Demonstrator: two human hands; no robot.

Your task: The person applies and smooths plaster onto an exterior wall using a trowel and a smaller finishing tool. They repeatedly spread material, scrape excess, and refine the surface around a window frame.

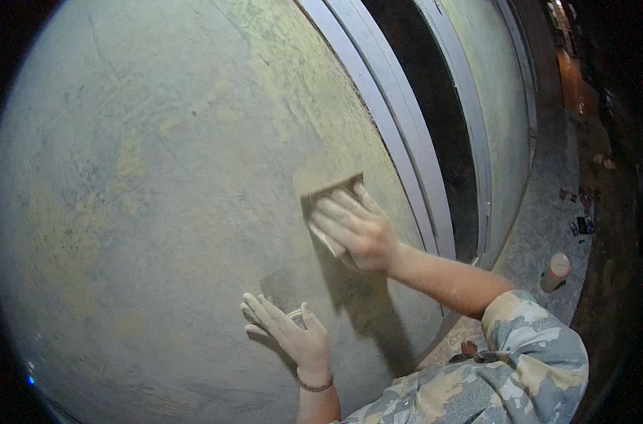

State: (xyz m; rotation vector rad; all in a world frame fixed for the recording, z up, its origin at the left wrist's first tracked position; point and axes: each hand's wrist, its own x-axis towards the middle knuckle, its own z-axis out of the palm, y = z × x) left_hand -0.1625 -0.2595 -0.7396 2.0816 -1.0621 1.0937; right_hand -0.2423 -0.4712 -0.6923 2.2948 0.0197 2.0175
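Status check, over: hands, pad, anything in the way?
Right hand: gripping flat pad at the wall. Left hand: open, close to wall. Possible obstacle: pale frame, right of pad.

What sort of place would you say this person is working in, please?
Probably a construction or renovation site: the wall is patchy grey and yellow, a pale frame borders a dark opening, and the dusty right hand holds a flat pad to the wall.

A flat, brown-edged rectangular block (332, 186) lies between the dusty right hand (360, 230) and the mottled grey-yellow plastered wall (180, 198). The dusty left hand (293, 336) is lower left; a pale lavender upright frame (414, 141) stands right of both.
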